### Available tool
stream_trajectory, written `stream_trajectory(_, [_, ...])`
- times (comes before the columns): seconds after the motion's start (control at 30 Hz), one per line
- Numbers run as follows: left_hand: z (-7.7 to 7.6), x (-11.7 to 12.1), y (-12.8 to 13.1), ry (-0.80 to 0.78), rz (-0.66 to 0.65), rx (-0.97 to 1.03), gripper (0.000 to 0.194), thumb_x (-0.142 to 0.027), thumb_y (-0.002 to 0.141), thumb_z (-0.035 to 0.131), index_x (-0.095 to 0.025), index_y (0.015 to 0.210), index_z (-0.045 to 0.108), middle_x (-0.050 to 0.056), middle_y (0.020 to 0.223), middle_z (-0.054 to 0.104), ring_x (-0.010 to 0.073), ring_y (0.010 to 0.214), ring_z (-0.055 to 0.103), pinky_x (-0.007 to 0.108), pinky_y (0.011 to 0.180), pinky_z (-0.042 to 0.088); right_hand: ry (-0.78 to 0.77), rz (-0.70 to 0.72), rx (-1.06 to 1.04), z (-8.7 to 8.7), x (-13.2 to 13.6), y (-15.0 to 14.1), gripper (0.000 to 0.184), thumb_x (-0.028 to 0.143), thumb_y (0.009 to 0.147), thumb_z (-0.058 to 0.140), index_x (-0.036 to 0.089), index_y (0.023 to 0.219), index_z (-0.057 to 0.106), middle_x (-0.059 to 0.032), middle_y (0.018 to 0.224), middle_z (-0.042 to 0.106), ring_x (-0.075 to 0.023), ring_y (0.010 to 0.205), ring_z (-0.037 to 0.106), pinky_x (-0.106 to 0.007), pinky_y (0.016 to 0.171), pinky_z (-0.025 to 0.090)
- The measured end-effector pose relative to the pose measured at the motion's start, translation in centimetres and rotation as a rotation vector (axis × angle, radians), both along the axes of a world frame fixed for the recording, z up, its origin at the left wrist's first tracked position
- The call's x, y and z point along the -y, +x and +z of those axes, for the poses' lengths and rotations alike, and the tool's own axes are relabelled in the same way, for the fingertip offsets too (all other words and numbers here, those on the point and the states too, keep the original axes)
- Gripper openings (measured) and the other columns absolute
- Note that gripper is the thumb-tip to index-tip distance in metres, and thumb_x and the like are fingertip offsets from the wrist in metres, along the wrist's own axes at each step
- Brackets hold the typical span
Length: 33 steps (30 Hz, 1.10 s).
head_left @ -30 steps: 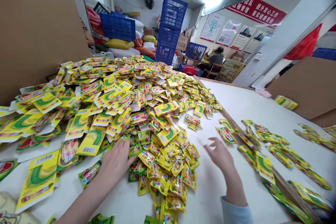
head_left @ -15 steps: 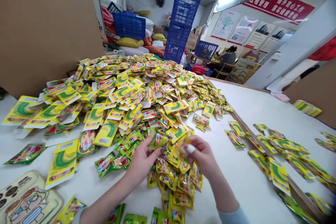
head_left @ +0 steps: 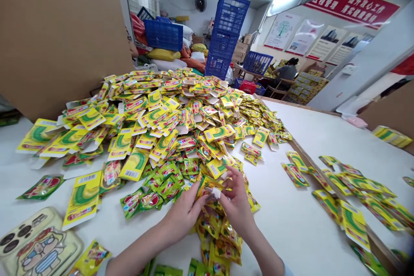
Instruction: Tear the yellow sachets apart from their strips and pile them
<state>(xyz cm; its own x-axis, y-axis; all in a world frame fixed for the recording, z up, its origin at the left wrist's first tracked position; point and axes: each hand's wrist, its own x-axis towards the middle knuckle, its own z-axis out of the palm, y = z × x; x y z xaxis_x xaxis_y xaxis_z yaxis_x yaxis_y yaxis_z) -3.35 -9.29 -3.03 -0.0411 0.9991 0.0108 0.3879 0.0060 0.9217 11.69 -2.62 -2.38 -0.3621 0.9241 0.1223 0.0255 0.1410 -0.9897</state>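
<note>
A big heap of flat yellow-and-green cartons (head_left: 155,112) covers the white table (head_left: 291,224). In front of it lie many small yellow sachets (head_left: 223,233) and green sachets (head_left: 161,185). My left hand (head_left: 186,211) and my right hand (head_left: 237,202) meet above the yellow sachets. Both pinch a small bundle of yellow sachets (head_left: 210,187) between their fingertips, with something small and white showing at the middle of it.
A phone in a cartoon case (head_left: 39,243) lies at the near left. More cartons (head_left: 349,189) lie beyond a wooden strip (head_left: 323,181) on the right. A large cardboard sheet (head_left: 61,30) stands at the left. Blue crates (head_left: 226,34) and a seated person (head_left: 286,71) are at the back.
A second ago my hands were apart, the left flat on the sachets and the right open over the table. They have come together and now hold sachets between them, slightly closer to me.
</note>
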Motion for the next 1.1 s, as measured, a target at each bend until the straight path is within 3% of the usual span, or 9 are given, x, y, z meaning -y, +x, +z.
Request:
stream_trajectory(0.07, [-0.1, 0.0, 0.3, 0.034, 0.014, 0.008, 0.045, -0.042, 0.087, 0.035, -0.02, 0.126, 0.039, 0.007, 0.092, 0.065, 0.0214, 0.084, 0.058, 0.031, 0.076, 0.044, -0.049, 0.065, 0.02, 0.0, 0.0, 0.0, 0.057, 0.029, 0.073, 0.064, 0.029, 0.124, 0.039, -0.0035, 0.107, 0.051, -0.0137, 0.082, 0.055, -0.026, 0.068, 0.049])
stream_trajectory(0.17, [0.5, 0.0, 0.5, 0.063, -0.009, -0.028, 0.053, -0.039, 0.09, 0.029, -0.02, 0.138, 0.02, 0.002, 0.072, 0.063, 0.0176, 0.065, 0.057, 0.026, 0.063, 0.043, -0.139, 0.226, -0.022, -0.4, 0.1, -0.1, 0.037, 0.035, 0.076, 0.061, 0.025, 0.111, 0.054, -0.0041, 0.096, 0.06, -0.0173, 0.086, 0.057, -0.03, 0.075, 0.049])
stream_trajectory(0.3, [1.6, -0.7, -1.4, 0.146, -0.038, -0.29, 0.056, -0.035, 0.091, 0.025, -0.017, 0.14, 0.006, -0.001, 0.063, 0.058, 0.0161, 0.054, 0.053, 0.026, 0.056, 0.041, -0.105, 0.099, -0.087, -0.9, 0.0, -0.3, 0.023, 0.037, 0.077, 0.06, 0.023, 0.094, 0.061, -0.0019, 0.079, 0.063, -0.0159, 0.068, 0.058, -0.026, 0.057, 0.05])
stream_trajectory(0.47, [1.7, -2.0, -7.9, 0.267, 0.477, -0.928, 0.058, -0.024, 0.079, 0.045, -0.013, 0.134, 0.03, 0.018, 0.12, 0.046, 0.0334, 0.114, 0.041, 0.047, 0.092, 0.034, -0.249, -0.035, -0.11, -0.6, -1.2, 0.3, 0.028, 0.039, 0.071, 0.066, 0.022, 0.092, 0.057, 0.0032, 0.064, 0.057, -0.0105, 0.048, 0.049, -0.021, 0.04, 0.043])
stream_trajectory(0.6, [1.5, -2.0, -11.2, 0.223, 0.555, -1.108, 0.035, -0.018, 0.079, 0.044, -0.015, 0.111, 0.057, 0.019, 0.134, 0.035, 0.0374, 0.125, 0.028, 0.053, 0.096, 0.029, -0.212, 0.011, -0.032, -0.5, -1.2, 0.4, 0.028, 0.037, 0.072, 0.064, 0.022, 0.094, 0.057, 0.0019, 0.068, 0.057, -0.0078, 0.045, 0.045, -0.019, 0.039, 0.041])
stream_trajectory(0.77, [3.7, -1.4, -10.2, 0.496, 0.432, -0.991, 0.022, -0.018, 0.084, 0.04, -0.018, 0.094, 0.06, 0.01, 0.126, 0.049, 0.029, 0.129, 0.026, 0.051, 0.102, 0.027, -0.094, 0.119, -0.01, 0.0, -0.1, 0.0, 0.017, 0.035, 0.075, 0.062, 0.022, 0.087, 0.061, -0.0069, 0.111, 0.055, -0.0061, 0.048, 0.049, -0.022, 0.041, 0.047])
stream_trajectory(0.93, [4.4, -0.9, -7.0, 0.529, -0.1, -0.628, 0.029, -0.01, 0.086, 0.03, -0.017, 0.101, 0.055, 0.009, 0.11, 0.059, 0.0203, 0.116, 0.045, 0.039, 0.099, 0.036, -0.411, 0.228, -0.191, 0.3, -0.3, 0.1, 0.02, 0.035, 0.073, 0.065, 0.022, 0.087, 0.057, 0.0023, 0.07, 0.061, -0.0075, 0.044, 0.051, -0.018, 0.036, 0.043])
stream_trajectory(1.03, [3.5, -0.4, -5.1, 0.413, -0.117, -0.237, 0.035, -0.033, 0.09, 0.032, -0.019, 0.119, 0.044, 0.012, 0.125, 0.05, 0.0223, 0.118, 0.044, 0.039, 0.098, 0.037, -0.518, 0.225, -0.303, 0.0, -0.3, 0.2, 0.021, 0.034, 0.072, 0.067, 0.022, 0.086, 0.057, 0.0052, 0.059, 0.057, -0.0056, 0.037, 0.046, -0.016, 0.032, 0.037])
stream_trajectory(1.1, [2.8, -0.2, -3.7, 0.377, -0.104, 0.03, 0.071, -0.056, 0.079, 0.045, -0.02, 0.136, 0.023, 0.014, 0.141, 0.031, 0.0278, 0.128, 0.031, 0.043, 0.104, 0.03, -0.558, 0.226, -0.363, 0.0, 0.0, 0.0, 0.024, 0.035, 0.071, 0.067, 0.022, 0.088, 0.057, 0.0048, 0.058, 0.056, -0.0048, 0.034, 0.044, -0.016, 0.029, 0.034])
